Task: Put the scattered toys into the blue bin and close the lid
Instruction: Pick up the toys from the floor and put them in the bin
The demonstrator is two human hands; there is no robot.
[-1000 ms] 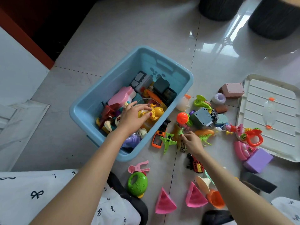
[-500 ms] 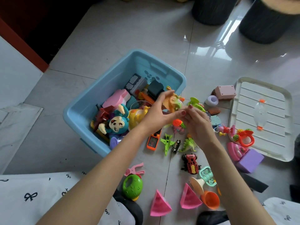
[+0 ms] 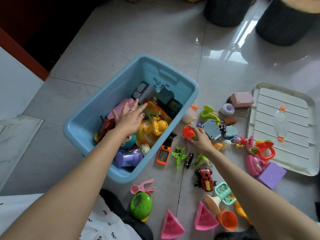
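Two hands were busy: my left hand (image 3: 129, 118) lay flat over the blue bin (image 3: 110, 104), my right hand (image 3: 199, 137) pinched an orange toy (image 3: 187, 131) (on the floor).

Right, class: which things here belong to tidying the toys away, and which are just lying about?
Part of the job:
blue bin
white lid
orange toy under the right hand
green plane
red truck
left hand, over the bin

Just lying about:
two dark stools
bow-print cloth
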